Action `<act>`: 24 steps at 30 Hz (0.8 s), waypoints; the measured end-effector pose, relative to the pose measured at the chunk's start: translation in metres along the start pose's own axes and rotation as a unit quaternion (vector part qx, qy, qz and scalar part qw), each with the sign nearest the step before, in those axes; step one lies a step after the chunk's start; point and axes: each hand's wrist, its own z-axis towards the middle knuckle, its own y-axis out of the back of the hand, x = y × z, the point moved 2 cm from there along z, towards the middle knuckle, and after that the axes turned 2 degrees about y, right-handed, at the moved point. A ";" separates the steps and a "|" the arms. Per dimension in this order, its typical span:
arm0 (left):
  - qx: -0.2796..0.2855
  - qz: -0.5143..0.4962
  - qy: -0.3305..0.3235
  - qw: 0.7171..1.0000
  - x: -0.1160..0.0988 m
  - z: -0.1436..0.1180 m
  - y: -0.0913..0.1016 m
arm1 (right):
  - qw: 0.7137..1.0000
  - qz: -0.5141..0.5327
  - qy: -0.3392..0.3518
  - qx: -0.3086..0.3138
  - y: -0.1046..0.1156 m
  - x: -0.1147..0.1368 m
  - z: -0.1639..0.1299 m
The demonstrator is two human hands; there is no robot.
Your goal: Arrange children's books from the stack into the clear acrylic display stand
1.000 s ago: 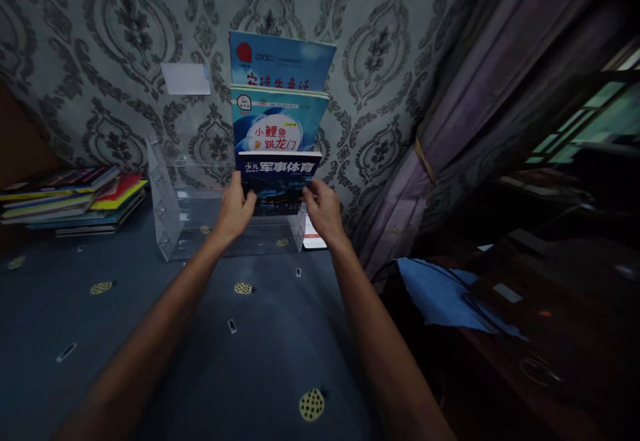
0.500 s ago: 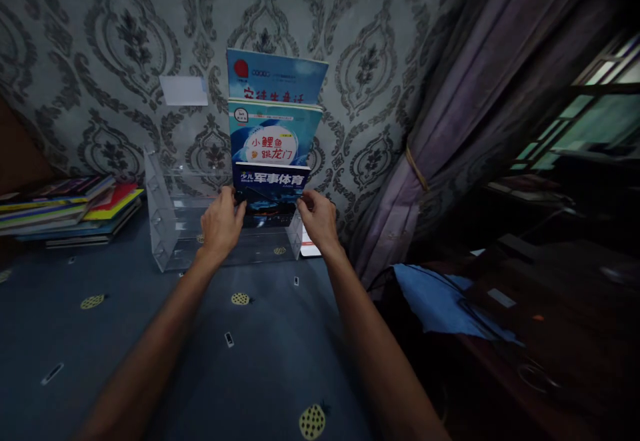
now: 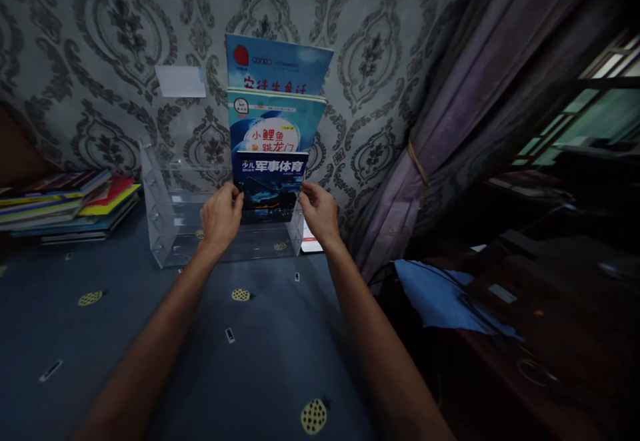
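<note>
Between my two hands stands a dark blue book [image 3: 270, 187] with white Chinese lettering, in the front part of a clear acrylic tiered rack [image 3: 159, 211]. My left hand [image 3: 221, 214] pinches its left edge, and my right hand [image 3: 319, 211] has its fingers closed at the right edge. Behind it rises a teal book [image 3: 277, 117] with a white oval and red lettering. Furthest back and highest is a blue book [image 3: 280, 64] with a red mark in its corner. The lower parts of both back books are hidden.
A stack of books and magazines [image 3: 65, 204] lies at the left on the blue patterned tablecloth [image 3: 190, 374]. A white card [image 3: 180, 81] shows against the wallpaper at the rack's upper left. At the right hang a tied purple curtain [image 3: 420, 154] and, lower, a blue cloth [image 3: 440, 294].
The view has shifted slightly, so the rack and books sit a little higher in the picture. The dark blue book shows slightly more upright; both hands stay at its sides.
</note>
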 end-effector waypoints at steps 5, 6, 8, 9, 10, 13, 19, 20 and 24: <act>-0.001 -0.022 -0.023 0.999 0.000 -0.001 -0.003 | 1.000 0.020 0.014 0.013 0.001 -0.001 0.002; 0.000 -0.027 -0.025 0.999 0.000 -0.001 -0.003 | 1.000 0.014 0.014 0.013 0.001 -0.002 0.002; 0.003 -0.036 -0.025 0.999 -0.001 -0.001 -0.004 | 1.000 -0.003 0.014 0.011 0.002 -0.002 0.002; 0.005 -0.037 -0.025 0.999 -0.001 -0.001 -0.004 | 1.000 -0.011 0.015 0.010 0.003 -0.001 0.002; 0.007 -0.037 -0.024 0.999 -0.001 -0.001 -0.004 | 1.000 -0.018 0.017 0.007 0.003 -0.001 0.002; 0.011 -0.025 -0.031 0.999 -0.001 -0.001 -0.005 | 0.999 -0.033 0.032 -0.002 0.004 0.002 0.002; 0.014 -0.006 -0.052 0.999 0.002 -0.002 -0.008 | 0.996 -0.066 0.052 -0.014 0.006 0.006 0.001; 0.014 -0.008 -0.057 0.998 0.002 -0.002 -0.008 | 0.996 -0.071 0.053 -0.015 0.006 0.007 0.001; 0.001 -0.019 -0.076 0.997 0.002 -0.002 -0.007 | 0.994 -0.085 0.059 -0.022 0.006 0.009 0.000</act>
